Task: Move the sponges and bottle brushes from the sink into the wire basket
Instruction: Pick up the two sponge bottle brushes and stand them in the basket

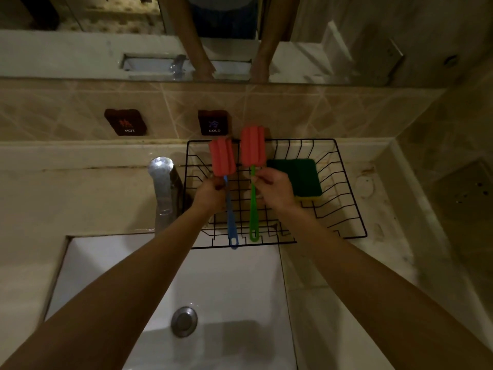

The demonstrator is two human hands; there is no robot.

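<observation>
Both grips were loaded: my left hand pinched the blue-handled bottle brush just under its pink foam head, my right hand pinched the green-handled bottle brush the same way. Both brushes hung over the wire basket on the worktop, handle tails reaching its near rim. A green sponge already lay in the basket's right half; the sink looked empty as far as I could see. Main risk, I judged: the handles were long, so letting go with the tails over the near rim could tip a brush back into the sink. The loop ends could also snag in the wires. The faucet sat close beside my left wrist, an easy bump.
</observation>
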